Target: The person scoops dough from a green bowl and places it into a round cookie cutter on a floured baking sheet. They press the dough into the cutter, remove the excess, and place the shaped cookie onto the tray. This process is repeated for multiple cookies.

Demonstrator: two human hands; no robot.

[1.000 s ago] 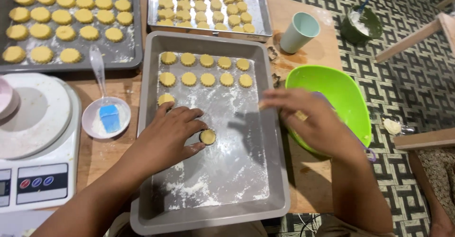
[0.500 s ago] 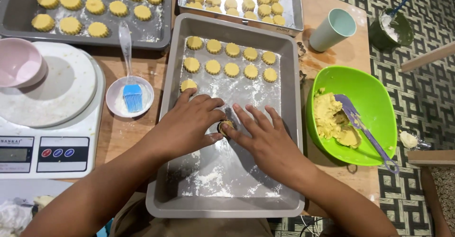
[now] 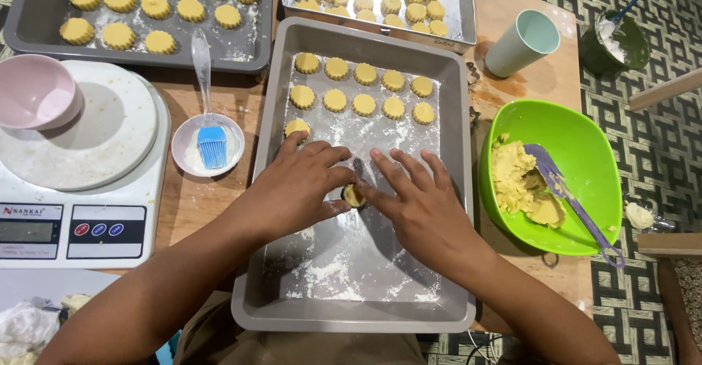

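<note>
Both hands closed in since a second ago; right came off the green bowl (image 3: 585, 146) side, and they meet mid-tray. Tray (image 3: 281, 102), floured, holds eleven cut dough rounds in its far part. Scale (image 3: 73, 219) at left with pink bowl (image 3: 33, 91); small dish with blue brush (image 3: 212, 146) beside it. Left hand (image 3: 296, 186) curled, thumb and fingers pinching dough piece (image 3: 355, 195). Right hand (image 3: 417, 204) spread, fingertips pressing same piece from right.
</note>
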